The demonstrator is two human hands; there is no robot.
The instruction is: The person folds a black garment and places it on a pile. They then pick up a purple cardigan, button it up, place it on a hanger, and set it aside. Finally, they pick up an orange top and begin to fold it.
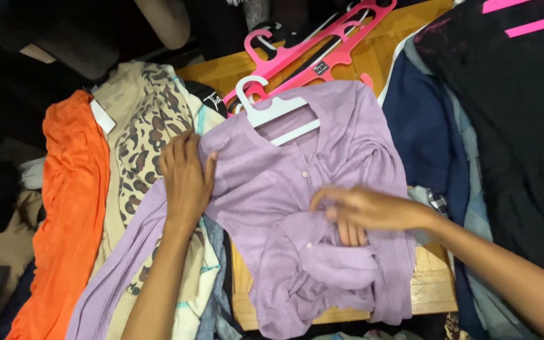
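Two hands (187, 179) rested on one lilac cardigan (297, 208), with one white hanger (272, 113), two pink hangers (313, 53), one orange garment (73, 208) and one leopard-print top (149, 132).

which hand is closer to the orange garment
Left. The left hand rests on the lilac top's shoulder, near the orange garment; the right hand is farther, at the top's front.

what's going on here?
A person has a lilac button-up top laid on a wooden table, with a white hanger at its neck. The left hand presses its shoulder; the right hand grips the front fabric. Pink hangers lie behind, and clothes are piled on both sides.
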